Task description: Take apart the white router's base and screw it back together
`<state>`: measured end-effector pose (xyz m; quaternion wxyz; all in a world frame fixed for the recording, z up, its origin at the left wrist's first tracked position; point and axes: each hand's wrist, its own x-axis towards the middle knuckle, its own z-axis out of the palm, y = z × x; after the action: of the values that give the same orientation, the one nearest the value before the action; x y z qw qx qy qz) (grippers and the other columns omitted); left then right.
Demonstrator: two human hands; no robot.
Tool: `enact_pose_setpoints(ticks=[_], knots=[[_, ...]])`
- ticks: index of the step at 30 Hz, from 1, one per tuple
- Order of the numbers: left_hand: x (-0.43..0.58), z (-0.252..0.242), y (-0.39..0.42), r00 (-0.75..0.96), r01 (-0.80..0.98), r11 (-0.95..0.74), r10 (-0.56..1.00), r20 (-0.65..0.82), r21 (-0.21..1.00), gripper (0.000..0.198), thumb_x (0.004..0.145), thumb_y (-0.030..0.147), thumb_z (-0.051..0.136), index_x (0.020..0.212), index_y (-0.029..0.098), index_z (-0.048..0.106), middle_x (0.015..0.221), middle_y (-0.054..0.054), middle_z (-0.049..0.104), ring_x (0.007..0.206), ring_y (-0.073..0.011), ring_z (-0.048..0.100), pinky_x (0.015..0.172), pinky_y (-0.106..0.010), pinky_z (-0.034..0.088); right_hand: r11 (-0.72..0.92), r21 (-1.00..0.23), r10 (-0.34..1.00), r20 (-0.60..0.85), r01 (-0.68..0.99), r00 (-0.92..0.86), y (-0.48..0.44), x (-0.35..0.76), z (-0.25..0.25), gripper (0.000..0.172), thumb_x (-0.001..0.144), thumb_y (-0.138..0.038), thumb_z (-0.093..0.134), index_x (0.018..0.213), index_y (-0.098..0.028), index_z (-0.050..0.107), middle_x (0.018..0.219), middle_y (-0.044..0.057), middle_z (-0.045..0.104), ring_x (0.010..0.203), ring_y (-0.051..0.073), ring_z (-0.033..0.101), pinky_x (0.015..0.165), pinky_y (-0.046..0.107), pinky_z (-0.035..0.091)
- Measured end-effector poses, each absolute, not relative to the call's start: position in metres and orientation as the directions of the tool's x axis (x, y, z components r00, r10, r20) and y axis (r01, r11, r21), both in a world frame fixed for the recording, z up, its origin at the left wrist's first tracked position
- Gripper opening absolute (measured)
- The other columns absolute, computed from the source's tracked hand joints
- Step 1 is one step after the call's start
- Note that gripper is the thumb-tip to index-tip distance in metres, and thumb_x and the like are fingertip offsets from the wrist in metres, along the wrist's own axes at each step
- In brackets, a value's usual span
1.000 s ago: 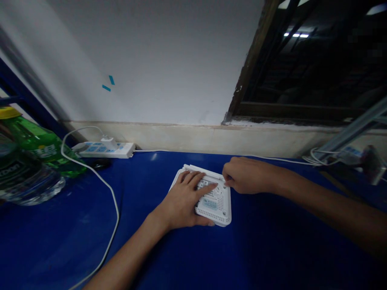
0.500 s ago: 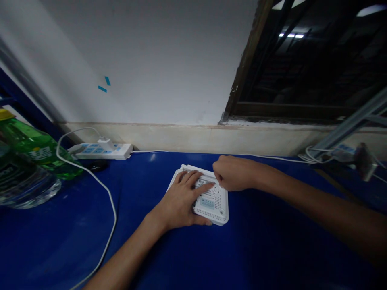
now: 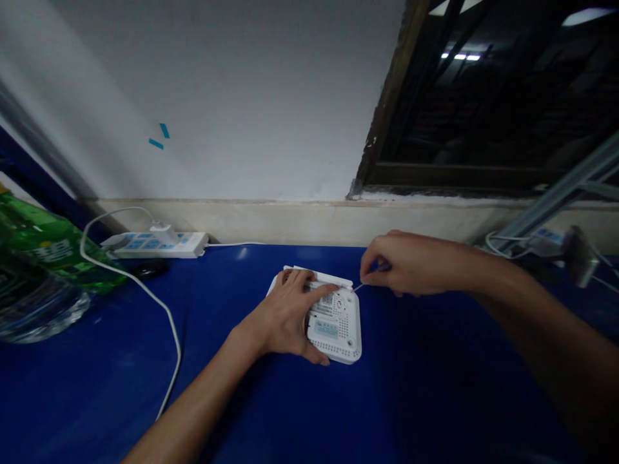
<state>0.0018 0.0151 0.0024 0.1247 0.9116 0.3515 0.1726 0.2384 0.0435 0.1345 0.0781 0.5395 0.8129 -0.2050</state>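
Observation:
A white square router (image 3: pixel 345 328) lies underside up on the blue table, showing vent holes, printed labels and a white bar along its far edge. Spread across its left part, my left hand (image 3: pixel 285 316) grips it, with some fingers at the far edge and one digit at the near edge. My right hand (image 3: pixel 399 261) is closed around a thin screwdriver (image 3: pixel 358 287), whose dark handle is mostly hidden in the fingers. The shaft points left to the router's far right corner; whether its tip sits in a hole I cannot tell.
A white power strip (image 3: pixel 196 245) with a plugged-in charger (image 3: pixel 164 232) lies against the wall. Its white cable (image 3: pixel 169 316) loops across the table's left. Green bottles (image 3: pixel 53 248) stand at far left, near a dark object (image 3: pixel 149 267). A metal bar (image 3: pixel 546 200) slants at right.
My right hand has moved right and slightly up, off the router's corner, and the screwdriver shaft now shows. The left hand stays on the router. The view has shifted slightly.

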Motion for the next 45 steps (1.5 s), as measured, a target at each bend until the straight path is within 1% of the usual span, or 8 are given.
enact_pose_setpoints(ticks=[3, 7, 10, 13, 18, 24, 30, 45], knots=[[0.0, 0.005, 0.014, 0.698, 0.609, -0.7, 0.696, 0.168, 0.373, 0.123, 0.049, 0.069, 0.089, 0.155, 0.031, 0.04, 0.139, -0.015, 0.048, 0.127, -0.0396, 0.045, 0.11, -0.056, 0.031, 0.243, -0.428, 0.9, -0.235, 0.87, -0.367, 0.042, 0.26, 0.132, 0.021, 0.087, -0.036, 0.067, 0.094, -0.021, 0.08, 0.056, 0.002, 0.069, 0.04, 0.015, 0.059, 0.04, 0.024, 0.04], [-0.001, 0.006, 0.014, 0.7, 0.629, -0.687, 0.704, 0.119, 0.362, 0.124, 0.05, 0.065, 0.089, 0.157, 0.032, 0.036, 0.14, -0.015, 0.048, 0.128, -0.0431, 0.044, 0.111, -0.063, 0.026, 0.131, -0.72, 0.954, -0.096, 0.682, -0.284, 0.041, 0.272, 0.082, 0.033, 0.09, -0.045, 0.065, 0.105, -0.017, 0.077, 0.06, 0.001, 0.066, 0.043, 0.012, 0.054, 0.042, 0.024, 0.041], [-0.002, 0.004, 0.011, 0.688, 0.628, -0.7, 0.704, 0.179, 0.34, 0.125, 0.048, 0.063, 0.09, 0.157, 0.033, 0.036, 0.139, -0.015, 0.048, 0.127, -0.0427, 0.044, 0.109, -0.063, 0.028, 0.046, -0.885, 0.991, -0.016, 0.463, -0.13, 0.043, 0.272, 0.03, 0.042, 0.088, -0.051, 0.066, 0.111, -0.016, 0.074, 0.061, 0.0, 0.064, 0.042, 0.011, 0.051, 0.042, 0.024, 0.036], [-0.004, 0.003, 0.008, 0.663, 0.634, -0.726, 0.688, 0.296, 0.268, 0.12, 0.051, 0.059, 0.09, 0.156, 0.035, 0.037, 0.144, -0.014, 0.042, 0.13, -0.0423, 0.041, 0.11, -0.06, 0.029, 0.006, -0.976, 0.999, 0.017, 0.219, 0.045, 0.042, 0.268, -0.005, 0.048, 0.084, -0.053, 0.071, 0.113, -0.015, 0.073, 0.061, -0.001, 0.061, 0.043, 0.01, 0.047, 0.043, 0.024, 0.032], [-0.006, 0.005, 0.006, 0.663, 0.611, -0.78, 0.597, 0.452, 0.133, 0.101, 0.066, 0.043, 0.084, 0.156, 0.036, 0.038, 0.148, -0.015, 0.036, 0.137, -0.0415, 0.035, 0.113, -0.06, 0.025, 0.029, -1.0, 1.0, 0.028, -0.009, 0.011, 0.03, 0.254, -0.011, 0.043, 0.087, -0.048, 0.072, 0.117, -0.017, 0.072, 0.064, -0.002, 0.06, 0.047, 0.009, 0.046, 0.047, 0.025, 0.032], [-0.004, 0.003, 0.004, 0.662, 0.607, -0.791, 0.56, 0.499, 0.082, 0.103, 0.064, 0.029, 0.085, 0.155, 0.038, 0.037, 0.153, -0.015, 0.029, 0.141, -0.0417, 0.033, 0.115, -0.061, 0.023, 0.1, -0.985, 0.995, 0.094, -0.144, 0.044, 0.02, 0.248, 0.002, 0.036, 0.085, -0.043, 0.075, 0.112, -0.02, 0.072, 0.064, -0.004, 0.059, 0.045, 0.008, 0.043, 0.045, 0.025, 0.03], [-0.004, 0.002, 0.003, 0.655, 0.622, -0.78, 0.565, 0.502, 0.066, 0.1, 0.067, 0.031, 0.085, 0.155, 0.037, 0.038, 0.152, -0.016, 0.03, 0.141, -0.0418, 0.033, 0.116, -0.061, 0.022, 0.058, -0.98, 0.998, 0.062, -0.188, -0.015, 0.021, 0.254, 0.004, 0.029, 0.083, -0.039, 0.076, 0.107, -0.022, 0.073, 0.068, -0.002, 0.063, 0.046, 0.008, 0.046, 0.045, 0.025, 0.033], [-0.001, 0.006, -0.002, 0.596, 0.709, -0.698, 0.67, 0.442, 0.1, 0.111, 0.06, 0.036, 0.088, 0.157, 0.039, 0.035, 0.147, -0.014, 0.036, 0.133, -0.0439, 0.036, 0.11, -0.06, 0.029, 0.012, -0.992, 1.0, 0.014, -0.127, -0.016, 0.023, 0.26, 0.004, 0.033, 0.082, -0.038, 0.076, 0.11, -0.021, 0.07, 0.079, 0.002, 0.071, 0.052, 0.012, 0.057, 0.053, 0.03, 0.045]])
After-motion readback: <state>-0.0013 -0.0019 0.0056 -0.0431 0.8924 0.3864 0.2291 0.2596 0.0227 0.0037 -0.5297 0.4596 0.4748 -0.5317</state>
